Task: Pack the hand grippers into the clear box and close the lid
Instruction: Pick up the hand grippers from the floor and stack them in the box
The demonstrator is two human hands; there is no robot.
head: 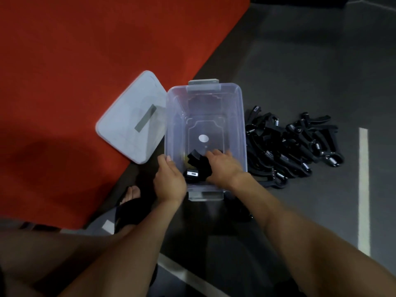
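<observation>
Your two hands are at the near end of the clear box, with hand grippers under them.

Your left hand (169, 181) grips the near left corner of the clear box (240, 116), fingers curled over its rim. Your right hand (222, 168) reaches inside the box, palm down on the black hand grippers (196, 166) at the near end; if its fingers close on one, you cannot tell. The pile of grippers (293, 144) lies on the dark floor (300, 61), just beside the box on the right. The lid (132, 118) rests on the red mat (85, 50), touching the box on the left.
</observation>
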